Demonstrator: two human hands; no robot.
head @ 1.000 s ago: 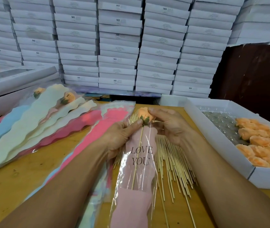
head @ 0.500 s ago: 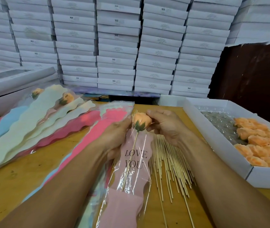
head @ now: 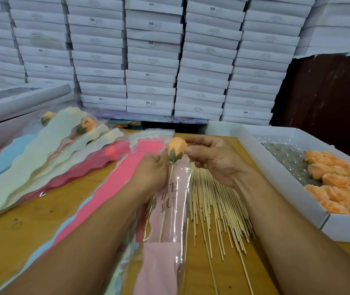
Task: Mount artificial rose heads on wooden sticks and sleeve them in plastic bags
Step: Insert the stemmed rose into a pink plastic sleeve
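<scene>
Rose on stick sliding down into pink sleeve, head not yet inside.

Far left, two finished sleeved roses (head: 85,125) lie on the fanned stack of coloured bags (head: 42,158), same as before. Left hand (head: 151,172) grips the mouth of the pink "LOVE YOU" bag (head: 169,209), fingers curled round its edge beside the stick (head: 165,207), which now runs deeper inside than a second ago (bag has also drifted left and lifted). Rose head (head: 176,149) sits just above the bag mouth, higher in view than earlier. Right hand (head: 210,158) pinches the rose head's side with thumb and fingertips, other fingers loosely curled. Spare sticks (head: 216,205) beside it, box of rose heads (head: 340,188) right, both unchanged. Judgement: sleeving nearly done.
</scene>
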